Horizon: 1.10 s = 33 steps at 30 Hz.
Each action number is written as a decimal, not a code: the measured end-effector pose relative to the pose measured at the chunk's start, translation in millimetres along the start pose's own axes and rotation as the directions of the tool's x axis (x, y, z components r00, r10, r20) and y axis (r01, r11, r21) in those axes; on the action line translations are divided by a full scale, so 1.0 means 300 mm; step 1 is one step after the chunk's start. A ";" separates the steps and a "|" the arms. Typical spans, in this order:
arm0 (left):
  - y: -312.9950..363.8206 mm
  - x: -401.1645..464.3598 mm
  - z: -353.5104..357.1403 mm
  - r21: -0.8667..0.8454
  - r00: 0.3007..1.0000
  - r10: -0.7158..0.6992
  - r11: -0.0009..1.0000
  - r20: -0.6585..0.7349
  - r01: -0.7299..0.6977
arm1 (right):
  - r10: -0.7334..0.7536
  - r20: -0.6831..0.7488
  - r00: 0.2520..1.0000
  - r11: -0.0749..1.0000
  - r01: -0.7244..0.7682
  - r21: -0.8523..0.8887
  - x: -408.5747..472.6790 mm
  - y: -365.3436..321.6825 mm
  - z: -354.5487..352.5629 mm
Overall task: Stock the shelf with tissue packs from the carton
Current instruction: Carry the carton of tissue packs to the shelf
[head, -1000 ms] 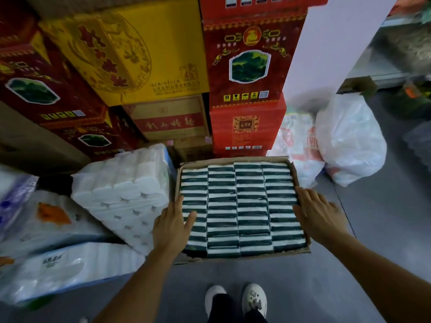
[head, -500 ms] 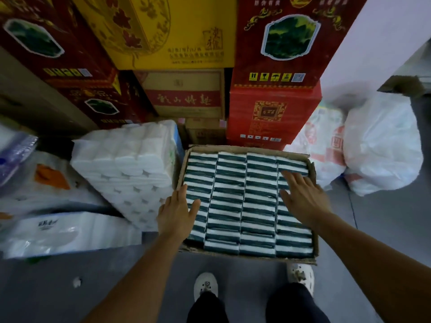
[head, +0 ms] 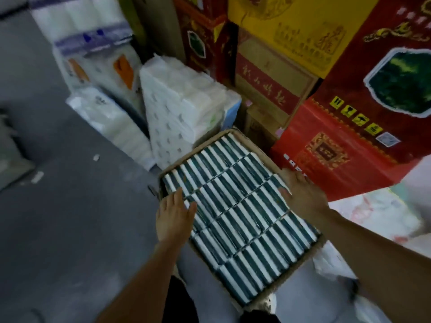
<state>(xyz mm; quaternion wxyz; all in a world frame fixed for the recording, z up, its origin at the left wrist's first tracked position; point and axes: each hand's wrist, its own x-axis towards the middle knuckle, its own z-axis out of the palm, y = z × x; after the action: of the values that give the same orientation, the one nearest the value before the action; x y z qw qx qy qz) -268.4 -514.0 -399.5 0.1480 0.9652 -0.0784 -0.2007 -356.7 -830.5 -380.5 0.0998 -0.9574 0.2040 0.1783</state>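
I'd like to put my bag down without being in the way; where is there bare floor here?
The grey concrete floor left of the open cardboard carton lies bare, apart from small scraps. Behind and right it is crowded: the white wrapped toilet-roll bundle and red printed boxes stand close against the carton. The left hand and right hand flank it.

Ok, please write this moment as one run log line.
left hand: open, on packs | right hand: open, at carton right edge | carton: full | no pack lifted
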 end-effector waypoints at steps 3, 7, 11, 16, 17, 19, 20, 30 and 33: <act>-0.022 -0.107 0.110 -0.106 0.986 -0.168 0.980 -0.009 0.166 | -0.049 0.006 0.999 0.998 0.049 0.030 0.042 0.059 0.046; -0.028 -0.210 0.275 -0.316 0.918 -0.394 0.866 0.047 0.388 | -0.013 0.072 0.997 0.997 0.008 0.072 0.122 0.105 0.134; -0.042 -0.232 0.418 -0.449 0.818 -0.562 0.704 0.123 0.551 | 0.068 0.068 0.995 0.988 -0.077 0.133 0.203 0.127 0.246; -0.045 -0.206 0.517 -0.602 0.861 -0.508 0.692 -0.014 0.399 | 0.132 -0.055 0.990 0.965 -0.116 0.236 0.283 0.143 0.328; -0.045 -0.200 0.528 -0.628 0.848 -0.528 0.675 -0.045 0.387 | 0.130 -0.091 0.987 0.965 -0.105 0.240 0.297 0.151 0.343; -0.050 -0.188 0.545 -0.641 0.805 -0.583 0.659 -0.104 0.394 | 0.109 -0.160 0.981 0.966 -0.067 0.248 0.318 0.171 0.368; -0.055 -0.182 0.553 -0.629 0.789 -0.599 0.667 -0.137 0.398 | 0.088 -0.198 0.976 0.967 -0.036 0.252 0.326 0.179 0.376; -0.101 -0.150 0.573 -0.567 0.733 -0.622 0.721 -0.276 0.398 | -0.084 -0.362 0.928 0.985 0.132 0.112 0.308 0.197 0.359; -0.122 -0.162 0.522 -0.554 0.725 -0.631 0.720 -0.275 0.417 | -0.079 -0.356 0.931 0.988 0.121 0.100 0.254 0.168 0.323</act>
<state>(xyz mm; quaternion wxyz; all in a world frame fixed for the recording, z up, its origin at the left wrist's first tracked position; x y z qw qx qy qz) -373.3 -509.0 -530.5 0.3186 0.9016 0.2918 -0.0210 -342.3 -877.3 -504.4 0.1280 -0.9753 0.1798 -0.0133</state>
